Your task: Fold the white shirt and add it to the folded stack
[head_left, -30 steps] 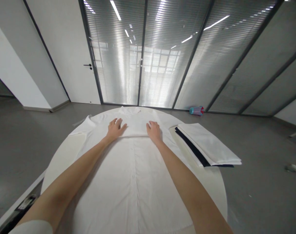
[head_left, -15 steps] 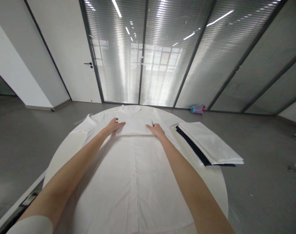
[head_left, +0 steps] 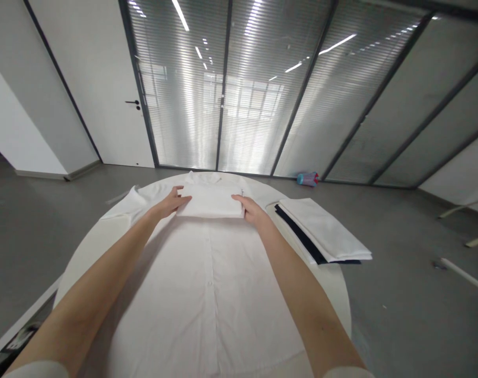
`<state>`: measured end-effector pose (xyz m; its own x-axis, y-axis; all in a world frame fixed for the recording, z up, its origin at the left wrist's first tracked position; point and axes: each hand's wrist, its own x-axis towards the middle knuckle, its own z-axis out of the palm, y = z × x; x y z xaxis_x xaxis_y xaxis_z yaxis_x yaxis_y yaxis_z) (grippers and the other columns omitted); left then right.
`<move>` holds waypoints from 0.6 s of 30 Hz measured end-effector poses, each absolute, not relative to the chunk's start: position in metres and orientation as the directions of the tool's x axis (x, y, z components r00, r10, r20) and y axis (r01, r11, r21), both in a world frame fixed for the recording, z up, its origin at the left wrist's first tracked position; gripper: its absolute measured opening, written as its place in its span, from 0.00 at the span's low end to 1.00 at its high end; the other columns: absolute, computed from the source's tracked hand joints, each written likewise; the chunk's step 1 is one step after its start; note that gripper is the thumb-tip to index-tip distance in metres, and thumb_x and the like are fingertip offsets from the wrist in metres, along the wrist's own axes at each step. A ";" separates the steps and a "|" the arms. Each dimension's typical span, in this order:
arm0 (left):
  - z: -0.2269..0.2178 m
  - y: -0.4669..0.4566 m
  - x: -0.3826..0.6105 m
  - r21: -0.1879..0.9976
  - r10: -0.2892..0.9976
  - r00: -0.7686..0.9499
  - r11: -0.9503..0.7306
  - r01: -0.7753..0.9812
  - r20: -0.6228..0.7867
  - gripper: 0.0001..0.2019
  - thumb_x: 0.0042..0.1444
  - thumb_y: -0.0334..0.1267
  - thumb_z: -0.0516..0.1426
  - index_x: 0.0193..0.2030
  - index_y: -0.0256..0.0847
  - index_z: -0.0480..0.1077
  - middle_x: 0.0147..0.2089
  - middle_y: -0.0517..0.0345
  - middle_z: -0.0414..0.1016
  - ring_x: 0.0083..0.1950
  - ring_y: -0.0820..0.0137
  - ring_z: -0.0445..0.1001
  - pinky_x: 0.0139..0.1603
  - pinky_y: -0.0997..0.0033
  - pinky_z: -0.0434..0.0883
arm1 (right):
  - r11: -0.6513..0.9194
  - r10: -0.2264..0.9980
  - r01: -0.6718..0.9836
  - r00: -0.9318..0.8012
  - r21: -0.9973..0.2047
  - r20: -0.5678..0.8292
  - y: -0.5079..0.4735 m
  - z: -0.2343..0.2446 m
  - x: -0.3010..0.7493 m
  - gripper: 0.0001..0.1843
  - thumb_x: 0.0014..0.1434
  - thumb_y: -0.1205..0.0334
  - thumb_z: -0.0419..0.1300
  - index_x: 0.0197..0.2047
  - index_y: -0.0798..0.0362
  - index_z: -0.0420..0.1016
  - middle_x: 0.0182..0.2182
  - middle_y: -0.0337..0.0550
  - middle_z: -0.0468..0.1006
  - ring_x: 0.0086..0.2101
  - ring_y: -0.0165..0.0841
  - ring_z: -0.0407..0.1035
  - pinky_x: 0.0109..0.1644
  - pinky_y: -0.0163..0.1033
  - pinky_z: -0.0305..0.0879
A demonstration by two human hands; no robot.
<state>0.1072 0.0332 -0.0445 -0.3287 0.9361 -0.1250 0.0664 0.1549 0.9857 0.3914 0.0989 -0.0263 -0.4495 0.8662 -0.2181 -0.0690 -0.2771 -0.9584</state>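
Note:
A white short-sleeved button shirt (head_left: 207, 294) lies spread on a round white table (head_left: 79, 273), with its collar (head_left: 199, 178) at the far edge. Over its upper part is a flat white rectangular piece (head_left: 211, 202); whether it is card or folded cloth I cannot tell. My left hand (head_left: 170, 202) grips its left edge, thumb on top. At the opposite edge, my right hand (head_left: 249, 207) pinches it, thumb on top and the other fingers mostly hidden below. The piece's near edge looks slightly raised above the shirt.
Right of the shirt, a stack of folded white cloth (head_left: 325, 231) with a dark navy layer (head_left: 302, 236) overhangs the table edge. On the floor by the glass partition lies a blue and pink item (head_left: 308, 179). Pale furniture legs (head_left: 465, 270) stand at far right.
My right hand has closed more firmly on the white piece's right edge. The whole view has shifted, so the table and stack sit further left.

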 end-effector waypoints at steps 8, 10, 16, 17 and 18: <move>-0.059 0.034 0.116 0.984 0.952 -0.303 -0.088 -0.155 0.038 0.30 0.53 0.47 0.68 0.60 0.40 0.68 0.35 0.57 0.76 0.27 0.75 0.74 0.27 0.77 0.71 | -0.145 0.911 -0.131 -0.406 -0.981 -0.080 0.054 0.021 0.413 0.16 0.57 0.72 0.59 0.49 0.51 0.67 0.38 0.42 0.82 0.32 0.36 0.78 0.32 0.46 0.81; -0.066 0.034 0.116 0.984 0.966 -0.260 -0.065 -0.166 0.020 0.26 0.53 0.50 0.67 0.53 0.37 0.71 0.35 0.54 0.77 0.26 0.73 0.75 0.27 0.76 0.71 | -0.079 0.960 -0.200 -0.279 -0.977 -0.021 0.045 0.040 0.436 0.16 0.56 0.74 0.59 0.48 0.52 0.68 0.38 0.41 0.82 0.33 0.35 0.78 0.32 0.43 0.81; -0.080 0.037 0.114 0.986 0.958 -0.287 -0.063 -0.156 0.016 0.18 0.55 0.45 0.66 0.45 0.34 0.71 0.33 0.52 0.77 0.29 0.71 0.78 0.32 0.73 0.74 | 0.119 0.983 -0.392 0.173 -0.912 0.054 0.026 0.078 0.544 0.17 0.57 0.75 0.56 0.49 0.52 0.71 0.40 0.42 0.81 0.34 0.34 0.79 0.31 0.38 0.80; -0.080 0.037 0.114 0.987 0.957 -0.289 -0.063 -0.150 0.017 0.18 0.55 0.45 0.66 0.44 0.34 0.71 0.33 0.52 0.77 0.29 0.71 0.78 0.32 0.72 0.73 | 0.138 0.972 -0.413 0.232 -0.900 0.043 0.024 0.078 0.560 0.16 0.58 0.75 0.55 0.47 0.52 0.71 0.41 0.43 0.81 0.35 0.34 0.79 0.32 0.38 0.80; -0.079 0.037 0.115 0.987 0.957 -0.290 -0.064 -0.145 0.020 0.18 0.54 0.45 0.67 0.44 0.34 0.72 0.33 0.52 0.77 0.29 0.71 0.78 0.32 0.72 0.73 | 0.144 0.959 -0.431 0.282 -0.891 0.019 0.023 0.075 0.574 0.14 0.58 0.76 0.54 0.45 0.53 0.72 0.41 0.44 0.81 0.35 0.34 0.79 0.34 0.37 0.80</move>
